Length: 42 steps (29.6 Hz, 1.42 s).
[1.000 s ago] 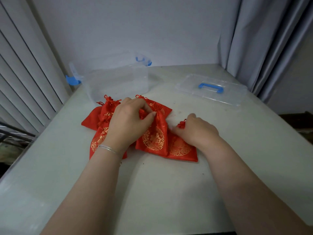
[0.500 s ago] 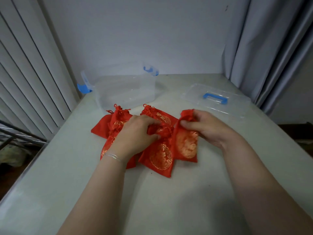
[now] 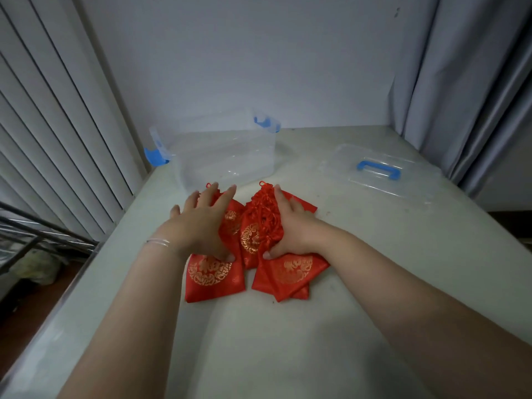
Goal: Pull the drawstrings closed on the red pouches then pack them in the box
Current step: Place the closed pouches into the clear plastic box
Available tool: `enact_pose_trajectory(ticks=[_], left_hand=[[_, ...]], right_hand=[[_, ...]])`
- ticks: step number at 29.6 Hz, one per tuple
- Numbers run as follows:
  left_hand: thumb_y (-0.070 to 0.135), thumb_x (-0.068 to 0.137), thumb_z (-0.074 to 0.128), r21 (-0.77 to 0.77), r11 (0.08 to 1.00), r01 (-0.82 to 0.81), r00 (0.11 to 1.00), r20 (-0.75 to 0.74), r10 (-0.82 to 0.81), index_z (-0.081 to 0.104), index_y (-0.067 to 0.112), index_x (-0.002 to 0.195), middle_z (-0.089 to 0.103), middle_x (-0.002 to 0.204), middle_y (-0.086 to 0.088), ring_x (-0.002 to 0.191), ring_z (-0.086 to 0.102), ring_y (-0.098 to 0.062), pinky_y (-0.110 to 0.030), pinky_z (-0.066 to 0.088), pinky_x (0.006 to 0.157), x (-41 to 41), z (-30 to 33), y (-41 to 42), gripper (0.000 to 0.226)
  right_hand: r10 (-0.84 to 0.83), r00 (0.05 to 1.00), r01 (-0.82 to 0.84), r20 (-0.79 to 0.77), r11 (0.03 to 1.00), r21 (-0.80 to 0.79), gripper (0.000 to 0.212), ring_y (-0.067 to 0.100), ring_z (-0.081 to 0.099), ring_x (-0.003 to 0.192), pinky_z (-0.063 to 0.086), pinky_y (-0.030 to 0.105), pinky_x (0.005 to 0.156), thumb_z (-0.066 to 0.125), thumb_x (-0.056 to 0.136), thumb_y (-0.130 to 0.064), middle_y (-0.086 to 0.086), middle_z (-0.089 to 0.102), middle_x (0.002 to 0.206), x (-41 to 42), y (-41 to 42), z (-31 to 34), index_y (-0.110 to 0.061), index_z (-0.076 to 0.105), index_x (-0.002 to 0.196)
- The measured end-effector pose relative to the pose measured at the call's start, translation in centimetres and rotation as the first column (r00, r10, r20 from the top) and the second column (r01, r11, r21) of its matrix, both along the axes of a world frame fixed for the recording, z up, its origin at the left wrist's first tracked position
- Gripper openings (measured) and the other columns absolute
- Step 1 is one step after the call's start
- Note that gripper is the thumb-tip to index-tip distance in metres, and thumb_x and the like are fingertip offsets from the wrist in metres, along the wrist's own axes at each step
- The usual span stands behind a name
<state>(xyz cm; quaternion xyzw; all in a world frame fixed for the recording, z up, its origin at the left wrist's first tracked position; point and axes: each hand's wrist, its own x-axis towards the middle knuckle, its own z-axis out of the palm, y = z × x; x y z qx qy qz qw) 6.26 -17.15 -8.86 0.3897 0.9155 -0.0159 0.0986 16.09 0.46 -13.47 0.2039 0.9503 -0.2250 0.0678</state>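
Left hand: your left hand (image 3: 201, 223) lies flat, fingers spread and straight, pressing down on the left part of the pile, just left of centre frame. A thin bracelet (image 3: 158, 242) sits on that wrist.
Right hand: your right hand (image 3: 288, 226) cups the right flank of the bunched middle pouches, fingers extended up along the knotted cords, thumb tucked low against the fabric. It looks like a gathering press more than a pinch.
Red pouches: the red pouches (image 3: 214, 272) sit heaped together in the middle of the frame on the pale bench (image 3: 288, 341), overlapping, some fanned out below your hands.
Drawstrings: the red cords (image 3: 263, 201) are bunched at the tops near your right fingers. The middle necks look gathered; for those under your hands, you can't tell.
Box: the clear box (image 3: 224, 156) with blue clasps stands open in the upper left of centre, just beyond the pile, with no pouch visible inside.
Lid: the clear lid (image 3: 377, 174) with its blue handle lies apart at upper right.
Progress: my read is that you're at the turn from cinching to packing. You're squaring up the heap, and packing hasn't started. Left to do: check any loose necks, lift the pouches in.
Writing: each pouch carries a round gold emblem (image 3: 209, 270), ornamental. No brand or legible lettering on pouches, box or lid.
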Motion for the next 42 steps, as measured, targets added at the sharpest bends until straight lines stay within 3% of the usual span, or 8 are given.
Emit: enact_pose_trajectory(ticks=[6,10,14,22,28,32,38,42], left_hand=[[0.050,0.061,0.083,0.054,0.999,0.008,1.000,0.020,-0.009,-0.020,0.040,0.146,-0.020,0.157,0.004,0.146,-0.009,-0.028,-0.055,0.014,0.114,-1.6,-0.8,-0.1,0.134],[0.057,0.069,0.074,0.268,0.963,0.020,1.000,0.012,-0.024,-0.006,0.039,0.149,-0.009,0.160,0.005,0.146,-0.003,-0.025,-0.053,0.013,0.115,-3.3,0.5,0.1,0.115],[0.048,0.091,0.052,0.598,0.801,0.031,0.934,-0.303,0.190,0.021,0.018,0.150,0.021,0.157,-0.008,0.145,0.013,-0.028,-0.047,0.012,0.118,-6.9,2.1,2.4,0.073],[0.006,0.093,0.040,0.527,0.847,-0.073,0.944,-0.238,0.229,0.060,0.023,0.104,0.068,0.097,0.007,0.104,0.058,-0.022,-0.048,0.016,0.111,-11.4,2.3,4.0,0.029],[0.020,0.100,0.041,0.608,0.783,0.129,0.973,-0.228,0.017,0.064,0.026,0.101,0.065,0.083,0.017,0.101,0.053,-0.012,-0.043,0.026,0.107,-11.0,1.8,3.7,0.024],[0.025,0.099,0.045,0.654,0.737,0.170,0.981,-0.186,-0.061,0.066,0.026,0.099,0.067,0.083,0.017,0.090,0.048,-0.007,-0.042,0.036,0.101,-10.0,1.3,4.0,0.020],[0.030,0.098,0.047,0.636,0.762,0.119,0.986,-0.166,-0.016,0.066,0.028,0.100,0.068,0.084,0.015,0.070,0.049,-0.006,-0.037,0.043,0.092,-9.3,1.5,4.4,0.020],[0.036,0.098,0.045,0.618,0.785,0.042,0.991,-0.124,0.044,0.065,0.028,0.104,0.069,0.092,0.013,0.071,0.054,-0.005,-0.039,0.045,0.091,-8.7,1.7,4.8,0.022]], right_hand=[[0.058,0.997,-0.066,-0.044,0.979,-0.196,0.058,0.023,0.062,0.104,0.049,0.029,0.088,0.084,0.066,-0.027,0.006,0.066,0.111,-1.7,1.6,0.7,-0.010,0.061,0.116],[-0.176,0.967,0.041,-0.183,0.819,-0.572,0.027,0.020,0.067,0.082,0.054,0.033,0.081,0.078,0.071,-0.005,0.008,0.071,0.091,-0.5,4.3,2.4,-0.012,0.068,0.096],[-0.268,0.883,-0.080,-0.385,0.722,-0.687,0.025,0.005,0.069,0.066,0.055,0.018,0.063,0.073,0.075,0.002,-0.007,0.073,0.071,-0.6,6.0,7.8,-0.018,0.068,0.090],[-0.215,0.754,-0.199,-0.620,0.825,-0.528,0.026,0.005,0.070,0.075,0.054,0.016,0.068,0.076,0.076,-0.007,-0.005,0.071,0.089,-3.9,5.9,16.5,-0.020,0.066,0.097],[0.054,0.558,0.102,-0.828,0.986,0.132,0.033,0.017,0.059,0.088,0.043,0.030,0.070,0.063,0.078,-0.042,-0.007,0.063,0.096,-9.3,5.8,16.7,-0.024,0.055,0.105],[0.240,0.728,0.160,-0.642,0.852,0.499,0.038,0.031,0.059,0.093,0.036,0.032,0.065,0.056,0.080,-0.043,0.007,0.063,0.098,-11.7,6.2,13.0,-0.020,0.051,0.110],[0.025,0.995,-0.032,-0.094,0.997,-0.069,0.094,0.019,0.051,0.116,0.037,0.024,0.091,0.073,0.078,-0.042,0.001,0.051,0.134,-10.8,7.1,10.0,-0.013,0.016,0.147],[-0.088,0.971,0.066,-0.221,0.992,-0.107,0.109,0.026,0.031,0.139,0.028,0.032,0.110,0.080,0.070,-0.041,0.010,0.026,0.153,-10.4,8.2,10.5,-0.019,0.009,0.151]])
